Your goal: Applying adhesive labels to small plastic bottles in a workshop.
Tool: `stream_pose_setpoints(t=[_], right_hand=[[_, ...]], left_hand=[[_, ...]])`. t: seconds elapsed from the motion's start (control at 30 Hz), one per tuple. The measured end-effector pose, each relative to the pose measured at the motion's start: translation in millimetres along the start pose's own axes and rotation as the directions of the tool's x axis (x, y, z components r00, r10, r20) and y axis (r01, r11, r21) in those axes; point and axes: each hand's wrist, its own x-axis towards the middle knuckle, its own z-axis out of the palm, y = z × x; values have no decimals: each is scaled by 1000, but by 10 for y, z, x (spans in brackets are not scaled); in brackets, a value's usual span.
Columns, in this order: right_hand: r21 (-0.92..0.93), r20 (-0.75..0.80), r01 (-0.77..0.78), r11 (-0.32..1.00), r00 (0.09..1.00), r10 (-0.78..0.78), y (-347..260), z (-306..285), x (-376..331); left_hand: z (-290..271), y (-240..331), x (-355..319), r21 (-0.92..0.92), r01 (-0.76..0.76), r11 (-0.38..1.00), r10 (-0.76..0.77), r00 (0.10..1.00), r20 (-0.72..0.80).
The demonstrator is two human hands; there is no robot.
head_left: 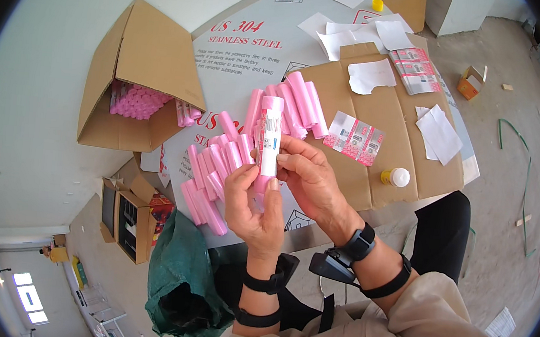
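Note:
Between my two hands, above the table, stands a pink plastic roll [272, 109] with a printed paper label [268, 144] around its middle. My left hand [252, 209] grips its lower end, thumb in front. The fingers of my right hand [308, 175] pinch the label's right side. Behind and left of my hands lie several loose pink rolls [208, 169], without labels that I can see. More pink rolls [302, 103] are heaped just beyond. To the right, a sheet of printed labels [355, 138] lies on flattened cardboard [329, 90], near a white glue bottle [399, 177].
An open cardboard box [158, 47] on the left holds several pink rolls [136, 102]. White paper scraps [371, 76] and a stack of labels [416, 71] lie at the right. A green sack [182, 270] hangs by the table's near left edge. Below it stands another box [134, 227].

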Motion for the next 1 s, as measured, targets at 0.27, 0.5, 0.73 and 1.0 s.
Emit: stream_pose_setpoints(t=[0.27, 0.5, 0.73, 1.0], right_hand=[[-30, 3, -11, 999, 1000, 11, 45, -5, -25], [-111, -11, -21, 994, 1000, 20, 52, 8, -40], [-232, -69, -129, 964, 991, 116, 47, -15, -31], [-476, -111, -222, 851, 975, 192, 102, -418, -285]], left_hand=[[-2, 52, -71, -25, 213, 977, -214, 977, -12], [19, 29, -122, -70, 200, 977, -204, 977, -59], [-126, -51, -110, -516, 544, 662, -628, 778, 14], [-916, -1569, 805, -241, 700, 672, -733, 582, -352]])
